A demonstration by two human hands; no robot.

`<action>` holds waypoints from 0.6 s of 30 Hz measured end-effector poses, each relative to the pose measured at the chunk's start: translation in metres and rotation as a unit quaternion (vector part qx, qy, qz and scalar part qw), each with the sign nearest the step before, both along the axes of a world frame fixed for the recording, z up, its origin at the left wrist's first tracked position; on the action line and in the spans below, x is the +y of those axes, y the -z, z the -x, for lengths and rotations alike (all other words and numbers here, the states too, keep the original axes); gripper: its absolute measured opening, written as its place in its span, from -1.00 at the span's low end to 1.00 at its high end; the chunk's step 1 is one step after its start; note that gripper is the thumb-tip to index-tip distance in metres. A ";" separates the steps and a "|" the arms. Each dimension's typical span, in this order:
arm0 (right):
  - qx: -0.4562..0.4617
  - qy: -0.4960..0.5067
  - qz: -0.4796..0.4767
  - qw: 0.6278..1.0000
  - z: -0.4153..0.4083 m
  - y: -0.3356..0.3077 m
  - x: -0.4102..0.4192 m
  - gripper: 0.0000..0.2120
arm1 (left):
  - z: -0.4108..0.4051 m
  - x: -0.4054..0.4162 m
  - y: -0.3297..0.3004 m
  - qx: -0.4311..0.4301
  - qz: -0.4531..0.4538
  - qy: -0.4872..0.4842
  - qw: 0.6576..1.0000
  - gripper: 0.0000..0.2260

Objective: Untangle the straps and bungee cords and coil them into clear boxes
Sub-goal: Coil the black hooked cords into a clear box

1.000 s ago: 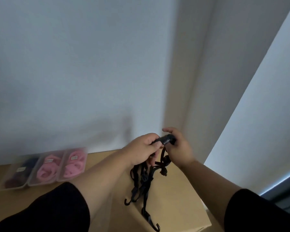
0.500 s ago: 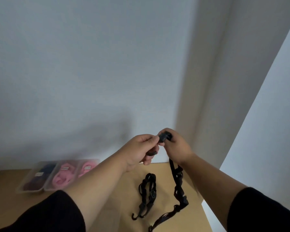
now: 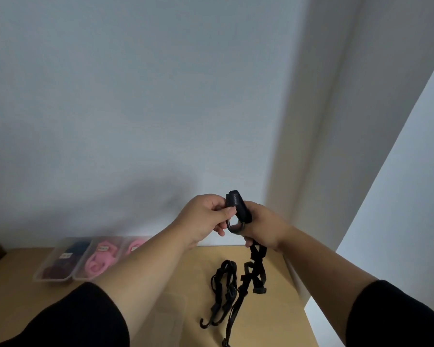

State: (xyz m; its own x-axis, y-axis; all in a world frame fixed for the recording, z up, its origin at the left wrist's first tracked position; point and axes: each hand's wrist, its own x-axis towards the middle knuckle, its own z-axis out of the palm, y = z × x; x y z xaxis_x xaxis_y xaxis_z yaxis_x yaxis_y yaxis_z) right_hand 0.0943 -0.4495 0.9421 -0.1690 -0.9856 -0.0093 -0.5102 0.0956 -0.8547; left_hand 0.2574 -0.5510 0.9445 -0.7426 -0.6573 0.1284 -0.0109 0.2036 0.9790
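Head view: unreadable labels [image 3: 103, 248] on boxes [image 3: 60, 278]

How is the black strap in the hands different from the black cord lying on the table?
The black strap is held up by both hands, left hand and right hand, and hangs down; the black cord lies untouched on the table. The strap looks flat and wide; the cord looks thin, with a hook at its near end. Both are black, and neither is in a box yet.

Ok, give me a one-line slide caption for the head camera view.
Both hands, left hand and right hand, grip a black strap above the wooden table; a bungee cord lies below.
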 end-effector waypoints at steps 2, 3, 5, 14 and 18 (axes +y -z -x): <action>-0.014 -0.012 -0.027 0.999 0.005 0.002 0.003 -0.70 | -0.001 -0.008 0.002 -0.023 0.030 -0.026 0.999 -0.86; -0.031 -0.008 -0.035 0.999 0.007 0.003 0.005 -0.67 | -0.002 -0.011 0.003 -0.043 0.049 -0.039 0.997 -0.88; -0.056 0.004 -0.033 0.998 0.008 0.003 0.005 -0.71 | -0.002 -0.015 0.005 -0.083 0.084 -0.064 0.991 -0.90; -0.049 0.137 0.002 0.989 -0.020 0.016 -0.006 -0.69 | 0.020 -0.002 0.016 -0.065 0.103 -0.163 0.979 -0.88; -0.141 0.156 0.014 0.977 -0.029 0.022 -0.007 -0.59 | 0.029 0.004 0.017 -0.015 0.034 -0.181 0.983 -0.86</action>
State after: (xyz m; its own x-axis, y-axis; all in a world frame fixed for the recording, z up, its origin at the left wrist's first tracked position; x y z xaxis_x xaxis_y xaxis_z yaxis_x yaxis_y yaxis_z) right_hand 0.1230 -0.4568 0.9202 -0.4564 -0.8868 -0.0728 -0.2029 0.1833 -0.9619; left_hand 0.2288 -0.5469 0.9276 -0.4658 -0.8698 0.1629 -0.1242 0.2466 0.9611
